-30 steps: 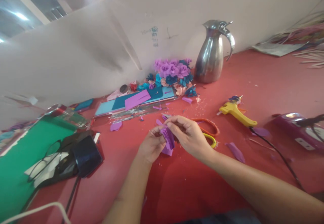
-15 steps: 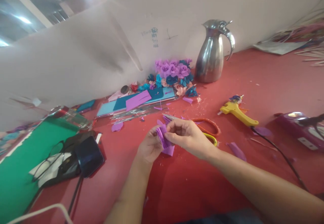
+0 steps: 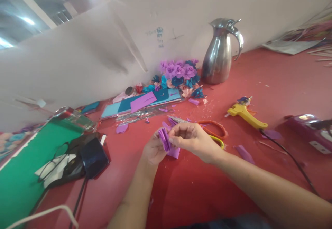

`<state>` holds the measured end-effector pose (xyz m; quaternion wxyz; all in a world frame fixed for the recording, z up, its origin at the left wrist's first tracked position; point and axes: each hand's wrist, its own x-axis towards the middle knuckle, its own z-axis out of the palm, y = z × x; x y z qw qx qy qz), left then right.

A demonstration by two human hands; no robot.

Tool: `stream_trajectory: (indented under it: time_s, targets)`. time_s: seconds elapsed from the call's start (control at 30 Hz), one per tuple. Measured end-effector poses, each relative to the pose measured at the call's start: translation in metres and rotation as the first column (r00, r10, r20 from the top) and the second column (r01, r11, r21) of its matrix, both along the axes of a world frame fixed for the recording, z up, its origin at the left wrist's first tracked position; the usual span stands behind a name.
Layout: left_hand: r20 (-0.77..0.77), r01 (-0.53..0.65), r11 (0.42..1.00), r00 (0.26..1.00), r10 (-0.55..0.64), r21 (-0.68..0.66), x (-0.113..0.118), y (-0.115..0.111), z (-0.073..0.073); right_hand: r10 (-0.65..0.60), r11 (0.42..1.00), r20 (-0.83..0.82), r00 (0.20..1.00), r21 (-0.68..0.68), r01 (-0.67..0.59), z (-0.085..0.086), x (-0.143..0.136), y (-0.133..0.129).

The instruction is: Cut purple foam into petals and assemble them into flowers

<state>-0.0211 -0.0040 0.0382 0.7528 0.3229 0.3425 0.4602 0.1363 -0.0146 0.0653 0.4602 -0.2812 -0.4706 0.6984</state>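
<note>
A small stack of purple paper [image 3: 164, 140] is pinched between both hands above the red table. My left hand [image 3: 153, 149] holds it from the left side. On its right edge, the fingertips of my right hand [image 3: 193, 139] are closed together. Beneath the hands lies another purple piece [image 3: 174, 152]. Scissors with red and yellow handles [image 3: 213, 127] rest just behind my right hand, which partly hides them.
A yellow glue gun [image 3: 246, 115] and a maroon power strip [image 3: 311, 129] lie right. Behind are a steel jug [image 3: 218, 54], paper flowers [image 3: 178, 70] and paper sheets [image 3: 142, 102]. A dark phone [image 3: 94, 157] and glasses [image 3: 53, 163] lie left, near a white cable [image 3: 49, 212].
The purple stack has turned and its layered edges show more plainly. Both hands keep nearly the same place, and the whole view has shifted slightly.
</note>
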Motion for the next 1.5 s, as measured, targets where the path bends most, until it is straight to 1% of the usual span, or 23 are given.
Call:
stream_trajectory:
  time_s: [0.07, 0.2, 0.4, 0.53, 0.63, 0.83, 0.93, 1.0, 1.07, 1.13, 1.2, 1.27, 1.37, 1.43, 1.5]
  targets:
    - [0.0, 0.001, 1.0, 1.0, -0.001, 0.006, 0.001, 0.0, 0.001, 0.0, 1.0, 0.023, 1.0, 0.019, 0.0, -0.002, 0.001, 0.0]
    - [0.047, 0.017, 0.999, 0.999, -0.019, 0.034, 0.003, 0.0, 0.004, 0.012, 1.0, 0.045, 0.999, 0.019, -0.013, -0.003, 0.002, 0.001]
    - [0.066, 0.015, 1.0, 0.998, -0.016, 0.018, 0.003, -0.001, 0.003, 0.022, 1.0, 0.022, 1.0, 0.006, -0.022, 0.0, 0.001, 0.002]
    - [0.06, 0.058, 0.997, 0.996, -0.061, 0.045, 0.003, -0.002, 0.004, 0.053, 0.998, 0.005, 0.999, -0.017, -0.053, -0.001, 0.001, 0.003]
    - [0.063, 0.072, 0.996, 0.995, -0.075, 0.046, 0.002, -0.002, 0.004, 0.064, 0.998, 0.008, 0.998, -0.007, -0.064, -0.002, 0.0, 0.004]
    - [0.079, -0.015, 1.0, 0.997, 0.013, 0.02, -0.001, 0.0, -0.002, -0.036, 0.997, 0.091, 0.995, 0.068, 0.03, -0.003, -0.002, 0.003]
    - [0.071, -0.074, 0.997, 0.995, 0.076, -0.018, 0.001, 0.0, -0.001, -0.063, 0.994, 0.102, 0.993, 0.1, 0.053, -0.005, -0.004, 0.002]
    - [0.046, -0.114, 0.993, 0.992, 0.115, -0.027, 0.005, -0.001, 0.003, -0.064, 0.992, 0.106, 0.992, 0.112, 0.052, -0.006, -0.005, 0.001]
    - [0.011, -0.175, 0.985, 0.985, 0.175, 0.005, 0.009, -0.001, 0.007, -0.093, 0.99, 0.133, 0.987, 0.12, 0.077, -0.009, -0.005, 0.002]
    - [-0.038, -0.249, 0.965, 0.967, 0.253, 0.084, 0.013, -0.001, 0.009, -0.164, 0.981, 0.193, 0.967, 0.131, 0.141, -0.011, -0.005, 0.003]
    - [-0.119, -0.292, 0.942, 0.942, 0.313, 0.168, 0.015, -0.002, 0.01, -0.229, 0.97, 0.255, 0.939, 0.136, 0.2, -0.014, -0.004, 0.006]
    - [-0.201, -0.297, 0.928, 0.917, 0.343, 0.226, 0.014, -0.003, 0.009, -0.261, 0.964, 0.289, 0.921, 0.132, 0.232, -0.017, -0.004, 0.009]
    - [-0.299, -0.286, 0.915, 0.881, 0.368, 0.284, 0.012, -0.005, 0.009, -0.276, 0.961, 0.305, 0.911, 0.115, 0.253, -0.021, -0.003, 0.012]
    - [-0.371, -0.276, 0.909, 0.845, 0.385, 0.313, 0.011, -0.006, 0.009, -0.268, 0.963, 0.303, 0.914, 0.1, 0.249, -0.022, -0.003, 0.013]
    - [-0.416, -0.283, 0.907, 0.818, 0.398, 0.312, 0.01, -0.007, 0.01, -0.237, 0.972, 0.277, 0.931, 0.063, 0.228, -0.022, -0.003, 0.013]
